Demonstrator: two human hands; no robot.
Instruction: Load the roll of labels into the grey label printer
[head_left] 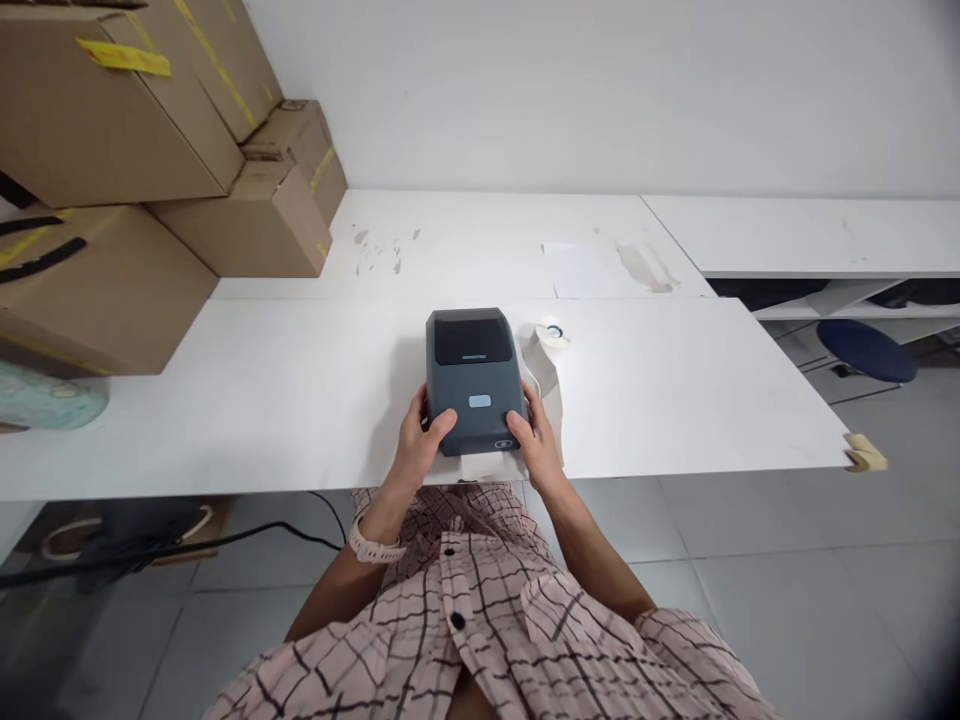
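Note:
A dark grey label printer (477,385) with a black window on top and a pale blue button sits at the front of the white table, close to my body. My left hand (418,438) grips its left side, thumb on the top face and fingers down the side. On the opposite side my right hand (538,440) holds it the same way. White paper (491,465) shows under the printer's near edge. Just right of the printer, a roll of white labels (553,334) lies beside a strip of greyish backing paper (551,385). The printer's underside is hidden.
Cardboard boxes (112,110) are stacked at the left, with a teal wrapped item (52,397) below them. A white sheet (574,268) lies at the back. The table's right corner has a tan guard (865,453). A blue stool (866,350) stands beyond; a black cable (247,532) hangs below.

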